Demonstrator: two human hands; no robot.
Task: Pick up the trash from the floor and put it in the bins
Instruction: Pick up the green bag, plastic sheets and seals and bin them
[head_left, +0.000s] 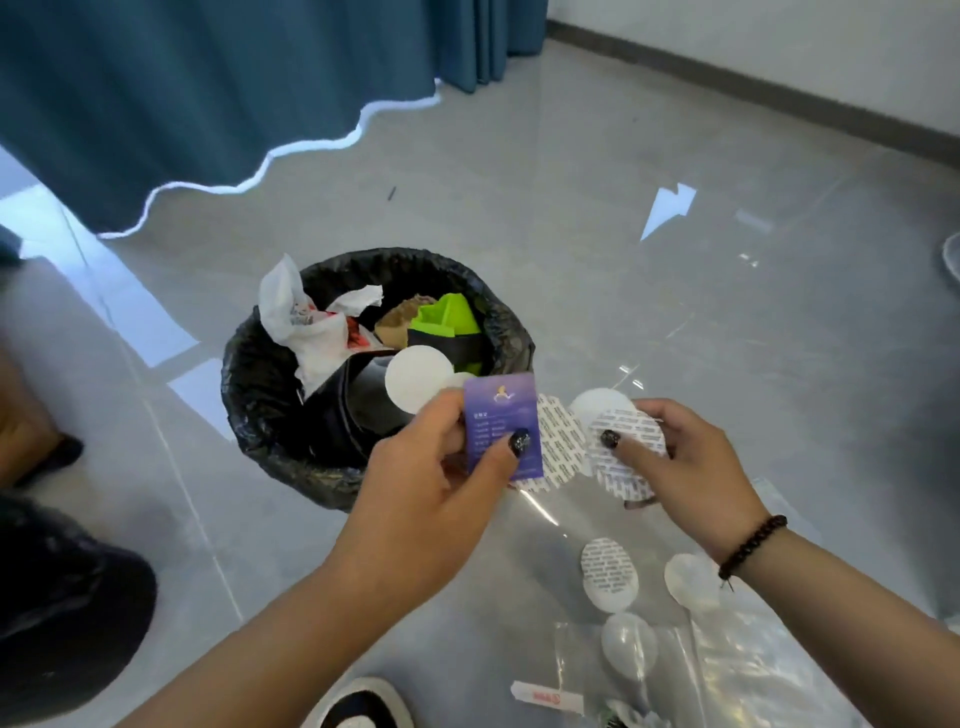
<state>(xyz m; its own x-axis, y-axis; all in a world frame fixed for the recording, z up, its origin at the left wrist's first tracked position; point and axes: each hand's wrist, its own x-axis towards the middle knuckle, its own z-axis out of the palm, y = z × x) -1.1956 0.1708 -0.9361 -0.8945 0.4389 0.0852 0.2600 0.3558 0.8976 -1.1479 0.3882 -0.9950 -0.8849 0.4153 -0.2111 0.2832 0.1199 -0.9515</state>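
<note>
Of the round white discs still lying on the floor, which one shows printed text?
The printed disc, the leftmost of the three lying below the right hand. The other floor discs beside and below it show plain, unprinted faces.

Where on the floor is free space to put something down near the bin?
Bare floor lies beyond the bin, up to the curtain and the wall, and right of the bin. It is crowded under the right hand: white discs, clear plastic bags and a wrapper.

Left hand (447, 467) pinches purple card (501, 423) beside bin (260, 395); right hand (685, 462) holds printed disc (626, 452)
</note>
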